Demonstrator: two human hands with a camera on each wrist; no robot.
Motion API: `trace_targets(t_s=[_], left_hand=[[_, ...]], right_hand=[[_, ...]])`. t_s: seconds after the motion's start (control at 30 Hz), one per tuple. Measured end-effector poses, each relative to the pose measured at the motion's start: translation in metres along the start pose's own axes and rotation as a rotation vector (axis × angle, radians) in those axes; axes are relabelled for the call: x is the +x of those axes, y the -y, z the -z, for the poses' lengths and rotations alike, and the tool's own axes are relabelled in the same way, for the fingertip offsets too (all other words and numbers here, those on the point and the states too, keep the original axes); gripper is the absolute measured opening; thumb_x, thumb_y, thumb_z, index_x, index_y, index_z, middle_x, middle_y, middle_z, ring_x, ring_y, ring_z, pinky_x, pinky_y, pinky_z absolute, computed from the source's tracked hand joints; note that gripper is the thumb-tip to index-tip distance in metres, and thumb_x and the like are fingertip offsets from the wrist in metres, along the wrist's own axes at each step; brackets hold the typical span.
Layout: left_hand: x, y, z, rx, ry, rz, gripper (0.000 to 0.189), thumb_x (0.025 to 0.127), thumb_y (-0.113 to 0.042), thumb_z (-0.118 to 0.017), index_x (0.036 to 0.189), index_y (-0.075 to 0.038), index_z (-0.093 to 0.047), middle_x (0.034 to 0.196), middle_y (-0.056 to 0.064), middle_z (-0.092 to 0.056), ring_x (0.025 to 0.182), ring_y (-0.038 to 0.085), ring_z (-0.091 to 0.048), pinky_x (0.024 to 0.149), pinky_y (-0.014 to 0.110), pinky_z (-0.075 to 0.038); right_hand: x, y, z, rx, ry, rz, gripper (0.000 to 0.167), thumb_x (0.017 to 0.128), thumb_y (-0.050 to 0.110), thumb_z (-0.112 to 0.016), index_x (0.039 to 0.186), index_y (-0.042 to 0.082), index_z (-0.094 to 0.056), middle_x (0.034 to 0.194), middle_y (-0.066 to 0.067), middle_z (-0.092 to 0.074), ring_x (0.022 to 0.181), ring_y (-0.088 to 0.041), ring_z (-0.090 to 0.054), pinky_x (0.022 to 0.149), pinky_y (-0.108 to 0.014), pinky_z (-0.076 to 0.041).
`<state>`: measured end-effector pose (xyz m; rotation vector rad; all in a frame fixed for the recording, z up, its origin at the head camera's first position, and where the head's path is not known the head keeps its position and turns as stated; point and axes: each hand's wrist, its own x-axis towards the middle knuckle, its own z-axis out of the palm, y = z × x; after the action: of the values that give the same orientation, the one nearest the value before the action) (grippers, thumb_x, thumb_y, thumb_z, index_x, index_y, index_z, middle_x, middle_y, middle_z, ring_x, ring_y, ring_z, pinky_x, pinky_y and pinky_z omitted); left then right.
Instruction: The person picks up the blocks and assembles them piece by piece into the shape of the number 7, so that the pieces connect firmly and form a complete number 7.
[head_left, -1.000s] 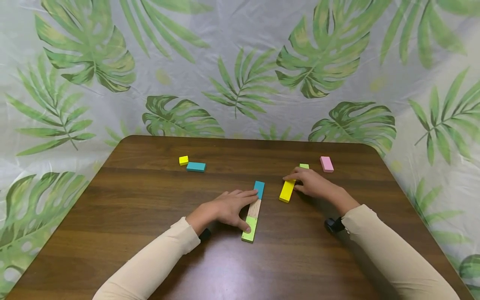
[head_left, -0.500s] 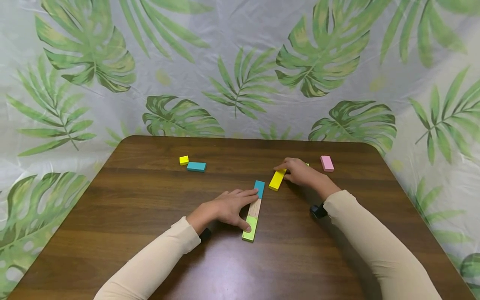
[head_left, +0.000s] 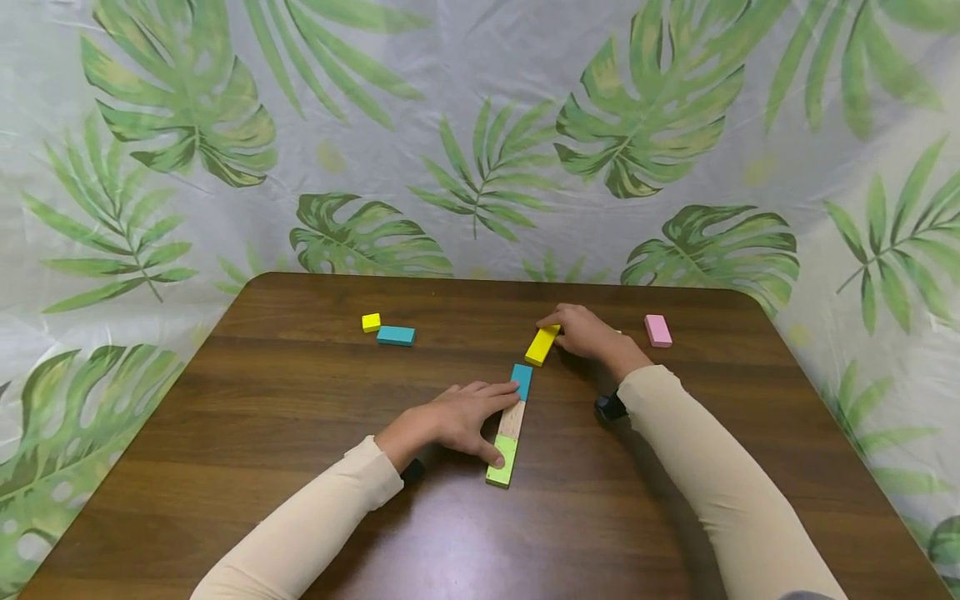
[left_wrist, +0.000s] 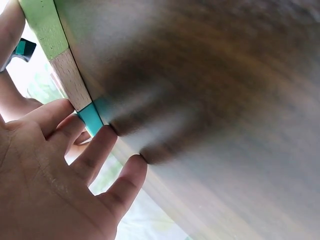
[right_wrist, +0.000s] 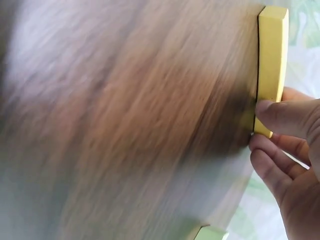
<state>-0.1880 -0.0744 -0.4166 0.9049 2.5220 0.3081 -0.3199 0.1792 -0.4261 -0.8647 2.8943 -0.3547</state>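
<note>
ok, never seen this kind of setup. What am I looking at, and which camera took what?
No robot here: just a person's two bare hands. The wide picture comes from a head-worn camera looking forward and down; the two close-ups come from one camera on each wrist.

On the brown table lie a green block, a plain wood block and a blue block, end to end. The left hand touches the green and blue ones. The right hand grips a long yellow block.

Farther off lie a small yellow block, a second blue one and a pink block. The right wrist view also catches a pale green block.
</note>
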Motion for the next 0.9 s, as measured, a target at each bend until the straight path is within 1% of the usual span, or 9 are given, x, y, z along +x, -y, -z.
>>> trace_targets(t_s=[0.2,0.3,0.37,0.43,0.6,0.73,0.9], left_hand=[[0.001,0.001,-0.003,0.002,-0.003,-0.013,0.095,0.082,-0.054,-0.075,0.159,-0.027,-0.026,0.168,-0.012,-0.015,0.152,0.020,-0.025,0.119,0.056,-0.026],[0.001,0.001,-0.004,0.007,-0.005,-0.015,0.095,0.082,-0.054,-0.075,0.159,-0.027,-0.025,0.168,-0.013,-0.014,0.152,0.020,-0.025,0.119,0.056,-0.026],[0.002,0.001,-0.003,0.010,-0.007,-0.009,0.095,0.082,-0.054,-0.075,0.159,-0.028,-0.025,0.168,-0.013,-0.014,0.152,0.019,-0.025,0.119,0.055,-0.026],[0.001,0.001,-0.003,0.013,-0.009,-0.004,0.095,0.082,-0.053,-0.075,0.159,-0.028,-0.025,0.168,-0.014,-0.014,0.152,0.019,-0.025,0.119,0.055,-0.026],[0.001,0.002,-0.002,0.014,-0.010,-0.002,0.095,0.082,-0.054,-0.075,0.159,-0.029,-0.024,0.168,-0.014,-0.014,0.152,0.019,-0.025,0.119,0.054,-0.027],[0.001,0.002,-0.001,0.014,-0.009,0.000,0.095,0.082,-0.054,-0.075,0.159,-0.029,-0.024,0.168,-0.014,-0.013,0.152,0.018,-0.024,0.119,0.054,-0.026],[0.001,0.002,-0.001,0.011,-0.008,0.001,0.096,0.082,-0.054,-0.075,0.159,-0.029,-0.024,0.168,-0.014,-0.013,0.152,0.018,-0.024,0.119,0.054,-0.026]], right_hand=[[0.003,0.004,-0.002,0.018,0.023,0.001,0.043,0.093,-0.001,-0.058,0.134,0.009,-0.063,0.128,-0.021,-0.062,0.115,-0.038,-0.059,0.097,-0.049,-0.050],[0.002,0.007,-0.004,0.023,0.008,0.026,0.043,0.093,-0.003,-0.056,0.133,0.009,-0.064,0.126,-0.021,-0.062,0.113,-0.038,-0.060,0.094,-0.048,-0.050],[0.003,0.010,-0.004,0.012,-0.014,0.063,0.042,0.092,-0.004,-0.057,0.131,0.008,-0.066,0.123,-0.020,-0.064,0.109,-0.037,-0.061,0.090,-0.046,-0.051],[0.005,0.012,-0.005,0.012,-0.014,0.085,0.042,0.092,-0.004,-0.057,0.131,0.008,-0.066,0.122,-0.020,-0.064,0.107,-0.036,-0.062,0.088,-0.044,-0.051],[0.011,0.015,-0.005,0.006,0.016,0.078,0.042,0.093,-0.003,-0.057,0.133,0.010,-0.065,0.125,-0.019,-0.063,0.110,-0.034,-0.062,0.091,-0.044,-0.051],[0.013,0.016,-0.005,-0.007,0.012,0.088,0.041,0.093,-0.003,-0.058,0.132,0.010,-0.066,0.126,-0.018,-0.064,0.111,-0.033,-0.062,0.091,-0.044,-0.052],[0.013,0.017,-0.005,0.026,0.010,0.112,0.043,0.092,-0.006,-0.055,0.131,0.009,-0.066,0.128,-0.019,-0.064,0.115,-0.036,-0.061,0.094,-0.047,-0.052]])
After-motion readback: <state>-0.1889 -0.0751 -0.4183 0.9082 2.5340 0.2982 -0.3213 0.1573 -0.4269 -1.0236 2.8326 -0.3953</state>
